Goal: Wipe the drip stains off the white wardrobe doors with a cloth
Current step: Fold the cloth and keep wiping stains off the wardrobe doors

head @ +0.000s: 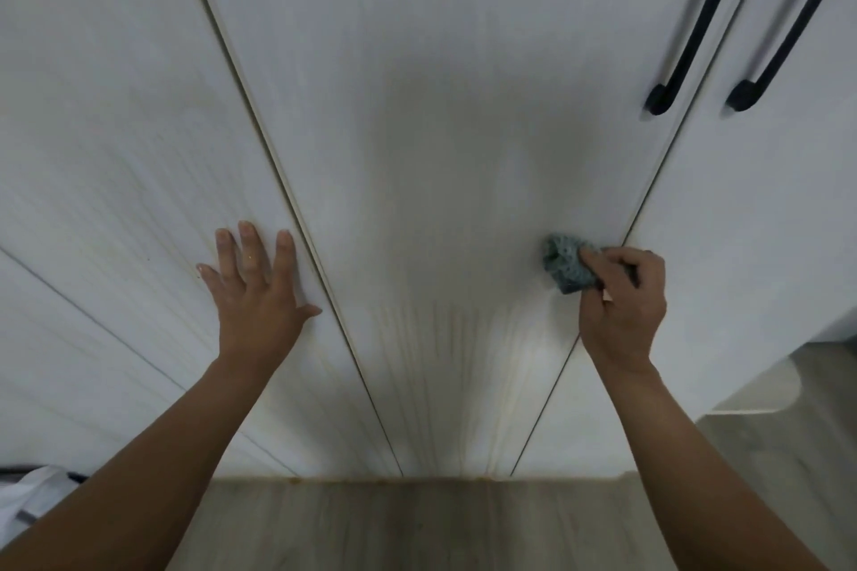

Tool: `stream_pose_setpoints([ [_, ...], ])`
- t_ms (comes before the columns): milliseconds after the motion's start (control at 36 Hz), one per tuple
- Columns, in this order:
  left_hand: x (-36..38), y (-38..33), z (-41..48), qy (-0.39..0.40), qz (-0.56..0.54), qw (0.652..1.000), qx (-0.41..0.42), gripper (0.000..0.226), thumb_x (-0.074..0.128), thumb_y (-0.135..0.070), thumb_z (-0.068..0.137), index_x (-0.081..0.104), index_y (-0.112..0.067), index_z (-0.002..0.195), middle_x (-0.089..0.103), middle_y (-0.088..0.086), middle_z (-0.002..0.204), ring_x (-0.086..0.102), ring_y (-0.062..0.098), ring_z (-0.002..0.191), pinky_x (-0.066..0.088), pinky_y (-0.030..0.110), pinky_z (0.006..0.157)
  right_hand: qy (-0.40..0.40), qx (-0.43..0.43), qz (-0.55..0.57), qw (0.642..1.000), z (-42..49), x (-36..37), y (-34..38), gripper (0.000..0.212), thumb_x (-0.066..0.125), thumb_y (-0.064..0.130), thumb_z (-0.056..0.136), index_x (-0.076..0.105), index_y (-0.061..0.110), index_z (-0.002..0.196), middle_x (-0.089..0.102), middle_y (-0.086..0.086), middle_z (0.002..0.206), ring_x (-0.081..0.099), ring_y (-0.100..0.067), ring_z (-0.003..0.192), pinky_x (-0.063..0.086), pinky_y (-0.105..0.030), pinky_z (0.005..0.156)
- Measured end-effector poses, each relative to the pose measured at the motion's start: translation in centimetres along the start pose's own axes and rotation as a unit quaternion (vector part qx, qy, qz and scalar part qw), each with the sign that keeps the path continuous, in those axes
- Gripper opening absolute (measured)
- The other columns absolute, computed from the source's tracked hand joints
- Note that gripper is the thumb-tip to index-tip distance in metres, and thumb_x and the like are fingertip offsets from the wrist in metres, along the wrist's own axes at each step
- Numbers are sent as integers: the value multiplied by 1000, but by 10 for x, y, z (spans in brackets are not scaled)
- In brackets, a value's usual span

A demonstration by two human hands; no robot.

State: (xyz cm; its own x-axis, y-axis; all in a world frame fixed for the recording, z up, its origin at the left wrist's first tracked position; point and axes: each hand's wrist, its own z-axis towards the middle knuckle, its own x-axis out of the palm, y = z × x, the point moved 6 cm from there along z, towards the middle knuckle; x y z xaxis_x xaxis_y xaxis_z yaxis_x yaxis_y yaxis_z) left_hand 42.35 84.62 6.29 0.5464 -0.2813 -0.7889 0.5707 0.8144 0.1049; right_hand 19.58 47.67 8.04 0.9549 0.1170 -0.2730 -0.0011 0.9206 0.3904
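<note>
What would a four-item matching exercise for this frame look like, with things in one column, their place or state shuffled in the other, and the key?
Column one
1. left hand
2. right hand
3. cloth
4. black handles

Column two
A. upper right of the view, long and dark
B. flat with fingers spread on the left door
C. blue-grey, bunched against the middle door
D. gripping the cloth near the middle door's right edge

Pairs: 1-B, 2-D, 3-C, 4-A
</note>
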Motion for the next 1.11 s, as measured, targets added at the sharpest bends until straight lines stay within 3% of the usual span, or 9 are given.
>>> stream_pose_setpoints([
  [194,2,3,0,7,5,1000,-9,155,97,-50,56,-10,-17,164,0,37,161,0,61,148,16,85,105,67,107,-27,992,-92,38,-34,41,51,-20,69,74,-4,98,55,-20,102,50,-35,96,45,-39,78],
  [306,1,1,2,9,-4,1000,-2,157,94,-55,56,-16,-18,163,-15,30,164,-1,59,148,15,85,105,182,221,-28,958,-147,57,-52,38,64,-29,64,73,-4,91,58,-18,99,54,-37,93,50,-44,78],
  [361,1,1,1,7,-10,1000,3,157,93,-55,56,-16,-19,163,-33,18,164,2,63,147,14,85,105,209,265,-27,941,-157,56,-54,37,64,-26,65,75,-2,91,61,-16,99,60,-39,92,47,-35,79],
  [444,1,0,1,5,-4,1000,8,156,94,-55,56,-14,-19,163,-38,13,163,3,63,147,15,86,103,177,283,-22,942,-140,42,-48,41,62,-25,66,77,0,96,64,-16,101,64,-38,92,44,-19,84],
  [611,2,4,0,6,-2,1000,-1,152,92,-56,59,-13,-22,164,-38,11,163,-29,41,151,18,87,102,37,244,-18,969,-61,5,-9,43,60,-21,70,76,2,102,63,-14,104,58,-16,93,42,-3,79],
  [694,2,4,-1,9,-12,1000,1,148,90,-57,62,-12,-23,164,-34,14,164,-24,43,152,16,87,104,4,258,1,966,-46,11,-5,46,57,-20,69,76,4,103,62,-12,104,58,-14,93,44,-7,81],
  [806,4,3,-6,-15,-25,1000,11,135,87,-56,68,0,-21,166,3,33,164,3,56,152,17,86,105,-22,294,-7,955,-72,25,-14,44,52,-23,66,74,0,96,63,-19,103,59,-15,93,46,-9,82],
  [1000,35,14,-47,-36,-29,999,29,130,90,-52,68,9,-22,166,6,29,164,-9,40,157,8,81,113,-28,376,-30,926,-152,56,-38,43,46,-24,63,70,-2,90,58,-12,101,53,-7,90,41,-4,79],
  [1111,62,16,-75,-10,-15,999,37,136,94,-49,63,9,-24,166,-2,22,167,-12,39,157,4,82,112,54,415,-74,905,-187,68,-56,39,49,-23,66,70,4,86,56,-5,101,59,-28,93,43,-19,77],
])
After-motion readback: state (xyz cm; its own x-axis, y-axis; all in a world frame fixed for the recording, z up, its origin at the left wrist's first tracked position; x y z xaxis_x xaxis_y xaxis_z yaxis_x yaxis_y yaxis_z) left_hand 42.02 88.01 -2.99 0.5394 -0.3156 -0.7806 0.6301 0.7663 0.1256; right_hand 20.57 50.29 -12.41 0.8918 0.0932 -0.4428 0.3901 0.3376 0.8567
